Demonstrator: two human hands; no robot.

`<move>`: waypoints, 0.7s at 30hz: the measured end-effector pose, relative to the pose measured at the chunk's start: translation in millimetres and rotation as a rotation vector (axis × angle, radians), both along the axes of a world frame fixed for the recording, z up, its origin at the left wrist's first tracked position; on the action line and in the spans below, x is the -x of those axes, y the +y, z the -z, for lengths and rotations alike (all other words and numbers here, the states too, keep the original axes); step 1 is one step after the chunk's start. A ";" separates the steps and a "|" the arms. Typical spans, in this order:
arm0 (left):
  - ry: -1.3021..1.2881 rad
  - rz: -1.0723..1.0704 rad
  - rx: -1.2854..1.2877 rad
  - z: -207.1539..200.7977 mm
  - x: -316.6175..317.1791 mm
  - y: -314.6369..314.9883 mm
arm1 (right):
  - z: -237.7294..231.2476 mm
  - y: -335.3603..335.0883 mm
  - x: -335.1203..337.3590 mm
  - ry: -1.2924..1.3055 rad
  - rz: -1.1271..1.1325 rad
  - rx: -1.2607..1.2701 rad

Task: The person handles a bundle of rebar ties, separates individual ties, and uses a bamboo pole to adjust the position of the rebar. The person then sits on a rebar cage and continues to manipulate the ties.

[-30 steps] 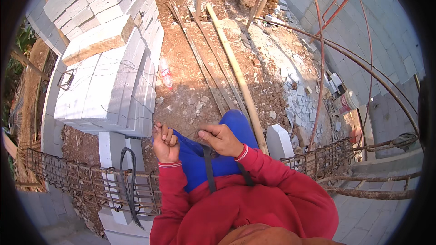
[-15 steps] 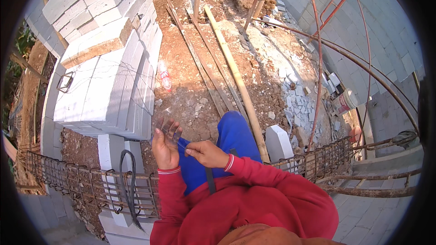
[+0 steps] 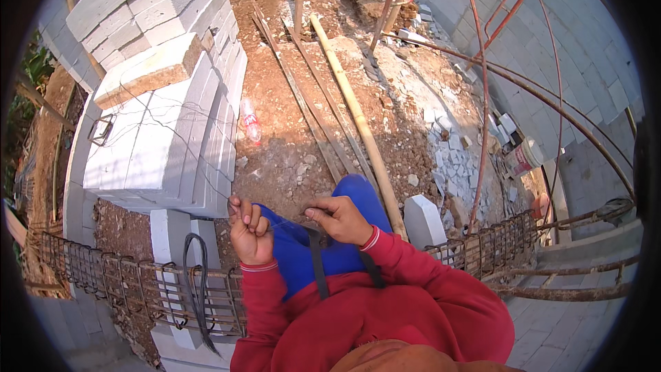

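Just above the rusty rebar cage (image 3: 138, 282), the left hand (image 3: 249, 231) is curled tight around one end of a thin wire (image 3: 286, 224). The right hand (image 3: 341, 219), beside it, pinches the other end between fingertips.

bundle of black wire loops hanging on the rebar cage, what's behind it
Behind the bundle of black wire loops stand the rusty rebar cage and a white concrete block. The loops cover part of the block's face.

Two hands (image 3: 251, 234), one plastic bottle (image 3: 250, 121), one bamboo pole (image 3: 358, 124).
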State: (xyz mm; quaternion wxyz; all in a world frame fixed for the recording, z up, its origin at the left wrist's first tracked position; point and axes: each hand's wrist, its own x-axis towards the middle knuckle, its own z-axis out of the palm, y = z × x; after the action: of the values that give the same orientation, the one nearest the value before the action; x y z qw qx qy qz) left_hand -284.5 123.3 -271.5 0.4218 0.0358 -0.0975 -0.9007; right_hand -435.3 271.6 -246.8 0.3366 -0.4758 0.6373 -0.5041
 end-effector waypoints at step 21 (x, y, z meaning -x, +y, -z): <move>-0.089 0.032 0.122 13.9 24.0 -21.2 | -5.6 7.9 -21.7 0.220 -0.505 0.014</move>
State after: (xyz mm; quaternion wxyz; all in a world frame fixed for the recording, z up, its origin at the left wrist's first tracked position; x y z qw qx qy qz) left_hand -308.5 102.1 -285.4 0.4039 0.0485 -0.1713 -0.8973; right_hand -413.6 279.5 -241.2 0.3771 -0.6737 0.5279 -0.3539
